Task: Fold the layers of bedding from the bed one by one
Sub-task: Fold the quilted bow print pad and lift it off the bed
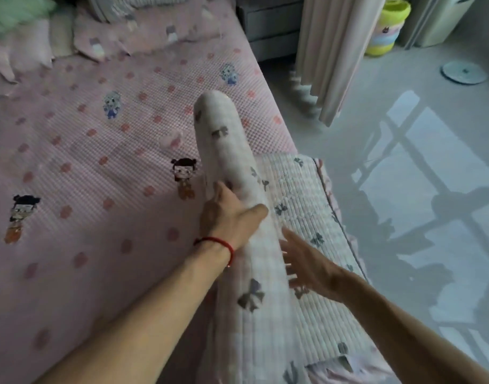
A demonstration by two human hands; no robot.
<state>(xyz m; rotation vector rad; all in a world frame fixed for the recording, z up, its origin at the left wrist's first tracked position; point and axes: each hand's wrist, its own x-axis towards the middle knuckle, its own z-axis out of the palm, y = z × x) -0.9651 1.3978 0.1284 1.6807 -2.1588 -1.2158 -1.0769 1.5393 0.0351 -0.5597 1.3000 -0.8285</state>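
Observation:
A white quilted blanket (301, 195) with grey bow prints lies along the bed's right edge, its left part raised into a long rolled fold (223, 139). My left hand (226, 214), with a red string at the wrist, grips that fold from the left side. To the right of the fold hovers my right hand (307, 264), fingers spread and blurred, close to the blanket's flat part. Underneath lies the pink bed cover (85, 162) with red dots and cartoon figures.
Pink pillows (99, 37) and a green cushion (16, 15) lie at the head of the bed. A curtain (329, 51) hangs right of the bed. A yellow bin (387, 26) and a round white base (463, 72) stand on the glossy floor.

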